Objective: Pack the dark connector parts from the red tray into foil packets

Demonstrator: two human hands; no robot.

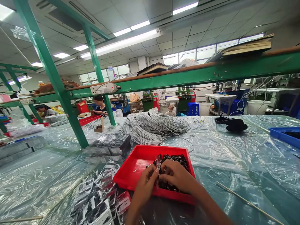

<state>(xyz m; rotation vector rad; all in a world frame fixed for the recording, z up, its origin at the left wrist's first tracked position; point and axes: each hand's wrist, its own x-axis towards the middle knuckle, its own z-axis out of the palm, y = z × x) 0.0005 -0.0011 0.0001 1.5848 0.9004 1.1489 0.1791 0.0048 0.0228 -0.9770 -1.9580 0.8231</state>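
Over a red tray (126,170), my left hand (148,182) pinches a small clear plastic bag (157,163) between thumb and fingers. My right hand (178,176) meets it from the right, its fingers curled closed at the bag; what they grip is hidden. Small shiny black parts (179,159) are heaped in the right half of the tray, below and behind my right hand. To the left of the tray lies a spread pile of flat clear packets (93,200) with black items and white or red cards in them.
Behind the tray lies a large coil of grey cable (154,125), beside stacked dark boxes (106,147). A green shelf frame (187,78) crosses above the plastic-covered table. At right are a black cloth item (235,124), a blue tray (281,134) and a thin stick (246,201). People sit farther back.
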